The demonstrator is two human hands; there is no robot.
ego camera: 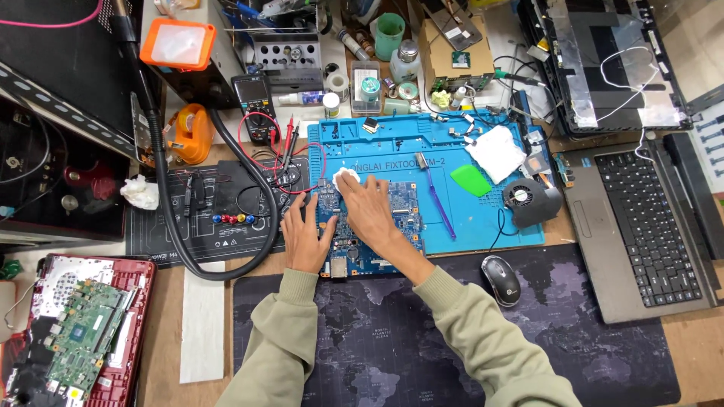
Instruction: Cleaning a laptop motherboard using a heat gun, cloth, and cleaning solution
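Head view: blue circuit board (pixel 392 226) lengthwise left-right.

Brush (pixel 435 194) and hose (pixel 175 218) flank the board (pixel 369 226); dark mat (pixel 377 339) open.

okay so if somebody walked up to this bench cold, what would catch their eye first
Most likely the bright blue work mat at the centre, where a blue circuit board lies under both hands: the left hand steadies its left edge, and the right hand presses a white wad against its top. Next, the orange-rimmed lamp head at upper left, and the opened red laptop with a green board at lower left.
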